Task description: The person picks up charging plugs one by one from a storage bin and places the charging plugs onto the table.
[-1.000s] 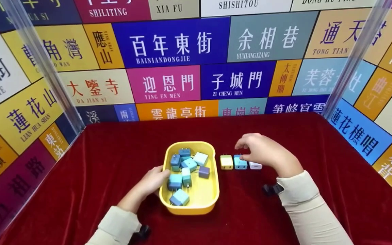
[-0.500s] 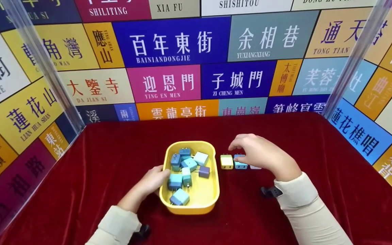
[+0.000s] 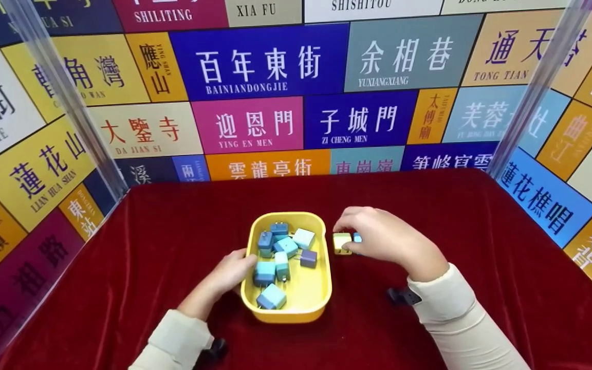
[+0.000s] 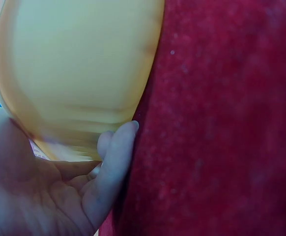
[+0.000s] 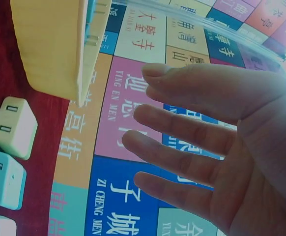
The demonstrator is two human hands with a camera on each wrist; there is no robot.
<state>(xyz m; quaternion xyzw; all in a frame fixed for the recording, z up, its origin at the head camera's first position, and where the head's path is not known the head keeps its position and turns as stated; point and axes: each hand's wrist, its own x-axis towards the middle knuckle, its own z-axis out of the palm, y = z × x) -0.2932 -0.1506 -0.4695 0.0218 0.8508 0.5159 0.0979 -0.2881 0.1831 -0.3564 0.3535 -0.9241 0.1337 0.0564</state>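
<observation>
"Head view?"
"Right hand (image 3: 386,238), at the yellow plug (image 3: 340,242), mostly hides the blue plug (image 3: 357,238); yellow bin (image 3: 291,317) left, cloth (image 3: 365,329) nearer."
"Left wrist?"
"Left hand (image 4: 49,191) grips the bin's edge, thumb tip hidden."
"Right wrist?"
"Fingers (image 5: 177,160) spread, nothing held; white plug (image 5: 0,225) cropped."

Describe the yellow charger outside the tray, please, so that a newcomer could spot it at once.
On the red cloth, find the yellow tray gripped by the left hand. Just right of the tray in the head view sits the yellow charger, first in its row. Next come the blue charger and white charger; this alone is yellow.
</observation>
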